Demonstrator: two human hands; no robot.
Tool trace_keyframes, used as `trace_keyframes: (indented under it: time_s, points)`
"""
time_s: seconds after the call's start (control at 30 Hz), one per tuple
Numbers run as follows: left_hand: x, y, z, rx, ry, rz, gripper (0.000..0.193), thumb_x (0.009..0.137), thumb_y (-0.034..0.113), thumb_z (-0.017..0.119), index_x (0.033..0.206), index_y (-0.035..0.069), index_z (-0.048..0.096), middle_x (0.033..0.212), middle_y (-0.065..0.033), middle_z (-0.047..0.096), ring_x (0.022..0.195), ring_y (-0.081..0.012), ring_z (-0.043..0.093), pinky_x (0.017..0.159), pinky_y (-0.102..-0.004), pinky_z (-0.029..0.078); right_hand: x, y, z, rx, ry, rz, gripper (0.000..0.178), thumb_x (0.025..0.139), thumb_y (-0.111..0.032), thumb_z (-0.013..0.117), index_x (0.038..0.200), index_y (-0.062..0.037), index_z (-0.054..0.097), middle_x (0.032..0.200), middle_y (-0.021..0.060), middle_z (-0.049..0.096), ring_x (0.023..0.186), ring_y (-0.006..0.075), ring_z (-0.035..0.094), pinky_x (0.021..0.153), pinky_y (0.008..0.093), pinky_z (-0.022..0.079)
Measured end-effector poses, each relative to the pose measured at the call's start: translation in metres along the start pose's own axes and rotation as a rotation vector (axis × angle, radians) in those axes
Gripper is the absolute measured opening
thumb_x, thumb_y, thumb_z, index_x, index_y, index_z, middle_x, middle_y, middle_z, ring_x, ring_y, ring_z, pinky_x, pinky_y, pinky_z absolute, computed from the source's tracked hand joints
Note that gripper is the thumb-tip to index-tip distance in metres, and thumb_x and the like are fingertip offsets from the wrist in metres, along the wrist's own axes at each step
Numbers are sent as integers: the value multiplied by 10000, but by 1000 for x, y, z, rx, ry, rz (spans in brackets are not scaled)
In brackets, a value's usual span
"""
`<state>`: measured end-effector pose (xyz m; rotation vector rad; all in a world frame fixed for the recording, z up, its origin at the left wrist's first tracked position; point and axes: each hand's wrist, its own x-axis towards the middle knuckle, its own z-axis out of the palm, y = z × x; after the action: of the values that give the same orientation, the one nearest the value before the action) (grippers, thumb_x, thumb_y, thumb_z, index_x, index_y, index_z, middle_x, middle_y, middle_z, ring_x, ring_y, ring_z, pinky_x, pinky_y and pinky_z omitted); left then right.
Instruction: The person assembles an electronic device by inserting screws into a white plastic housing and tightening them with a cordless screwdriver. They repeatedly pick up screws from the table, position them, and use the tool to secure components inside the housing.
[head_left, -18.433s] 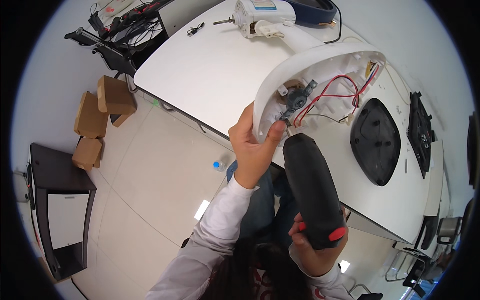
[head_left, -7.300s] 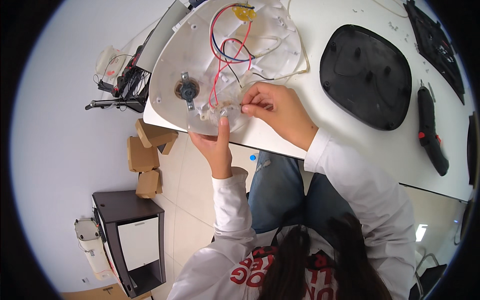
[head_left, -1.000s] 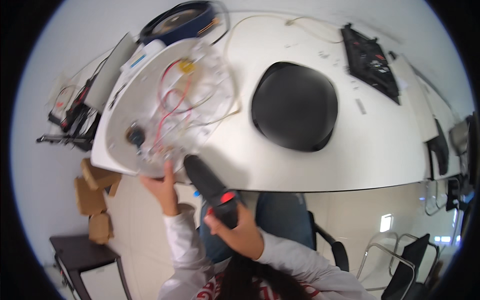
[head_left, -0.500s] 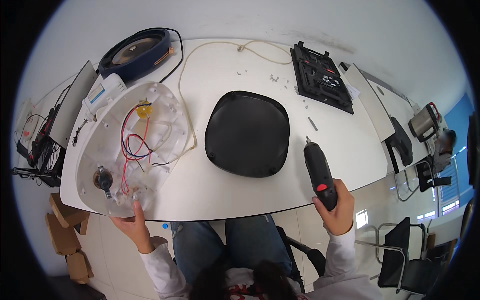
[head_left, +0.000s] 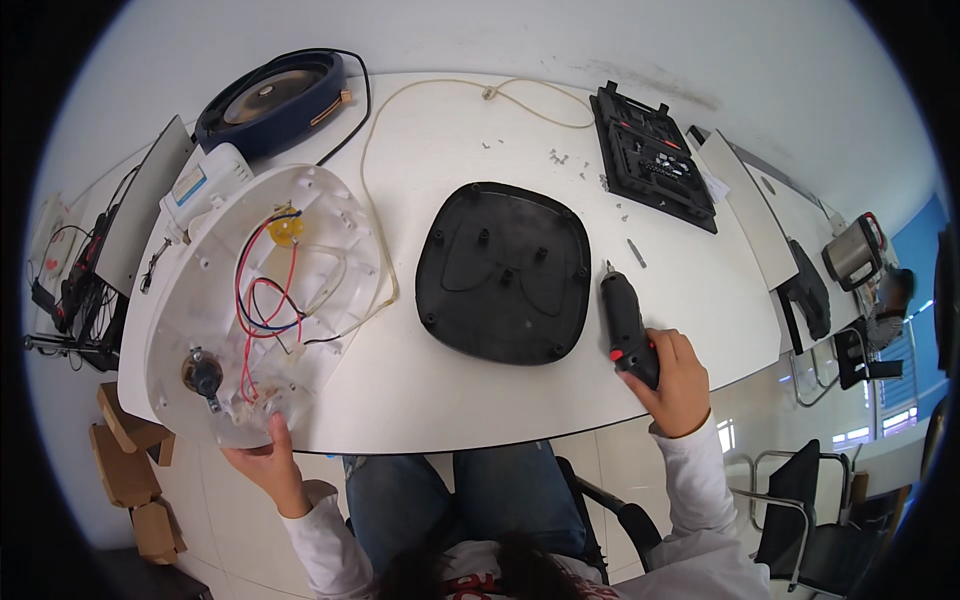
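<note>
My left hand point(head_left: 270, 464) grips the near edge of a white plastic housing point(head_left: 335, 215), its thumb on top and the other fingers hidden beneath. Inside the housing are red, blue and white wires point(head_left: 262, 325), a yellow round part point(head_left: 285, 229) and a dark round part with metal tabs point(head_left: 205, 377). My right hand point(head_left: 680, 385) is closed round the rear end of a black electric screwdriver point(head_left: 624, 312) with a red button, its bit pointing away from me. Between the hands lies a black rounded-square plastic cover point(head_left: 500, 310) with several raised posts, untouched.
At the far right is an open black tool case point(head_left: 655, 155), with loose screws point(head_left: 558, 157) and a slim metal bit point(head_left: 637, 253) nearby. A dark blue round appliance part point(head_left: 270, 100) stands far left. A pale cord point(head_left: 385, 110) crosses the table's back. Chairs stand right.
My right hand has moved the screwdriver slightly away from me and to the left, turning it so the red button faces left. The left hand keeps its grip; the cover's posts show more clearly.
</note>
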<state>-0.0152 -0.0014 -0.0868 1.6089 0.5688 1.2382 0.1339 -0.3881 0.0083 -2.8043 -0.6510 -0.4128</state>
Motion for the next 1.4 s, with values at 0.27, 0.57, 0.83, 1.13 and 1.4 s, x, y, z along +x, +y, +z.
trace_keyframes:
  time_s: [0.27, 0.57, 0.83, 1.13, 1.4]
  points:
    - [-2, -4, -1, -35, 9, -40, 638, 727, 60, 689, 1240, -11, 318, 1211, -155, 423, 1079, -233, 468, 937, -362, 372, 12, 16, -14, 177, -179, -79, 536, 679, -228, 727, 1097, 3, 485, 1064, 139, 494, 949, 306, 514, 802, 347, 441]
    - [-1, -1, -2, 29, -6, 42, 534, 766, 83, 655, 1199, -18, 360, 1150, -143, 473, 1021, -216, 488, 913, -337, 377, 97, 109, -1, 527, -155, 129, 224, 815, -112, 607, 1026, -37, 598, 949, 34, 629, 861, 131, 586, 747, 277, 464]
    - [-3, -7, -1, 57, 27, 73, 522, 756, 103, 667, 1177, -22, 385, 1127, -139, 492, 1011, -218, 492, 909, -337, 372, 189, 200, 98, 172, 359, 356, 237, 779, -162, 654, 940, 12, 646, 795, 96, 659, 587, 124, 590, 574, 240, 467]
    - [-1, 9, 9, -86, -89, 82, 711, 671, 74, 717, 1248, -14, 310, 1170, -125, 423, 1074, -186, 458, 896, -316, 385, 199, 326, 133, 600, 387, 370, 254, 776, -230, 683, 932, -30, 663, 840, 22, 636, 718, 76, 550, 612, 192, 437]
    - [9, 35, 5, -313, -193, 77, 545, 818, 106, 555, 1282, -25, 299, 1170, -109, 443, 1075, -173, 441, 905, -294, 355, 131, 112, -1, 887, 202, 242, 314, 841, -181, 610, 1126, -54, 573, 959, 18, 602, 833, 64, 534, 766, 177, 415]
